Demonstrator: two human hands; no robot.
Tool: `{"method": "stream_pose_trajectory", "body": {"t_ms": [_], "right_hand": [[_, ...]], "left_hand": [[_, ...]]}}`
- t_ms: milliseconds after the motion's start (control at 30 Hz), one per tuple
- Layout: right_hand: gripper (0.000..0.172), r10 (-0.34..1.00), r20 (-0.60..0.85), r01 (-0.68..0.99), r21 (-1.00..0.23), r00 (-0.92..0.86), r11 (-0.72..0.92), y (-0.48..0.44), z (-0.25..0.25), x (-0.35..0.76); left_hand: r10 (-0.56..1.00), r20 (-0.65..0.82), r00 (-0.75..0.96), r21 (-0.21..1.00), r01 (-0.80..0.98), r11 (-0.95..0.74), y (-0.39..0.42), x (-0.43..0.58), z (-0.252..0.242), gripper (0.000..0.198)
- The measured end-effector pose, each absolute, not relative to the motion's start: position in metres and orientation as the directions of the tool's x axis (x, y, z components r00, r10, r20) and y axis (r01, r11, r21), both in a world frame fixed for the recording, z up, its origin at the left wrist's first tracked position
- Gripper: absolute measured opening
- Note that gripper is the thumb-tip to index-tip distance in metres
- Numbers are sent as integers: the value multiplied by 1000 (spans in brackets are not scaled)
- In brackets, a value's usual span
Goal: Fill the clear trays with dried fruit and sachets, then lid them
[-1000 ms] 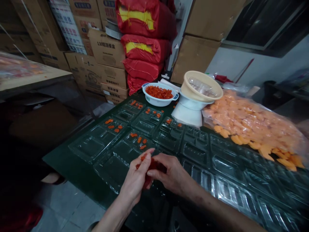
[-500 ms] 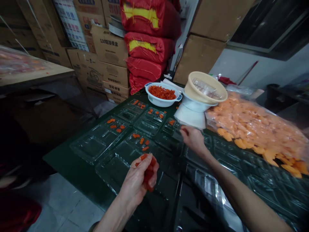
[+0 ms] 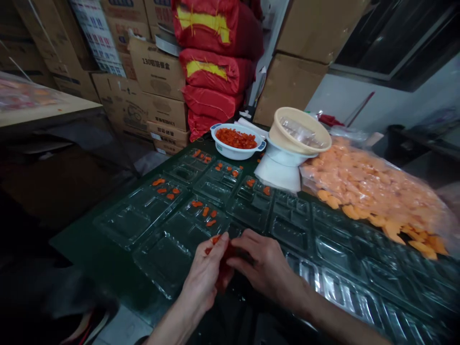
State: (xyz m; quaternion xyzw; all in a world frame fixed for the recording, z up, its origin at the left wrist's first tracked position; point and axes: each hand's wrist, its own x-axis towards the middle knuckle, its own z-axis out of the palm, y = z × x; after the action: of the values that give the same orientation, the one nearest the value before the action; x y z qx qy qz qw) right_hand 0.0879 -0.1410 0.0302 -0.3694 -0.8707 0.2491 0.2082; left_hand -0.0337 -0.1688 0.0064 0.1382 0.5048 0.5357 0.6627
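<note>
My left hand (image 3: pixel 204 268) is closed around a handful of small, soft-looking orange-red pieces (image 3: pixel 216 239), above the near trays. My right hand (image 3: pixel 264 261) meets it from the right, thumb and fingers pinched on the pieces in the left palm; its fingertips are partly hidden. Clear plastic compartment trays (image 3: pixel 163 256) lie in rows around both hands. Several have orange-red pieces in their small far compartments, such as the one on this piece-bearing tray (image 3: pixel 140 213). Farther back, another tray (image 3: pixel 247 211) holds pieces in two of its small compartments.
Behind the trays stand a white basin (image 3: pixel 235 152) heaped with orange-red pieces and a cream basin (image 3: pixel 305 143) on a white stack. To the right lies a plastic bag (image 3: pixel 373 177) of flat orange pieces. Cardboard boxes (image 3: pixel 161 76) and red bundles (image 3: pixel 215 72) rise beyond the green table (image 3: pixel 77 244).
My right hand has come back from a far tray to the handful in my left hand. An orange-red piece now shows in that tray. The view has shifted slightly.
</note>
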Motion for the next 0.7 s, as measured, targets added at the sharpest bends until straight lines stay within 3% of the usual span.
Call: {"method": "stream_pose_trajectory", "body": {"t_ms": [67, 133, 267, 367, 467, 700], "right_hand": [[12, 729, 265, 533, -535, -631, 655, -149, 26, 86], [13, 725, 308, 483, -580, -616, 656, -142, 25, 89], [12, 879, 294, 516, -721, -377, 462, -85, 20, 101], [11, 955, 286, 775, -584, -82, 242, -17, 5, 114], [6, 986, 167, 905, -423, 23, 51, 37, -13, 122], [9, 992, 84, 856, -515, 93, -36, 71, -23, 124]], "left_hand": [[868, -493, -58, 751, -533, 391, -168, -32, 5, 41], [872, -488, -46, 748, -536, 391, -168, -34, 5, 40], [858, -514, -2, 674, -619, 402, -167, -45, 7, 31], [872, -488, 43, 649, -650, 395, -170, -51, 5, 22], [885, -455, 97, 648, -646, 404, -176, -53, 2, 19], [878, -473, 79, 662, -626, 412, -181, -56, 5, 21]]}}
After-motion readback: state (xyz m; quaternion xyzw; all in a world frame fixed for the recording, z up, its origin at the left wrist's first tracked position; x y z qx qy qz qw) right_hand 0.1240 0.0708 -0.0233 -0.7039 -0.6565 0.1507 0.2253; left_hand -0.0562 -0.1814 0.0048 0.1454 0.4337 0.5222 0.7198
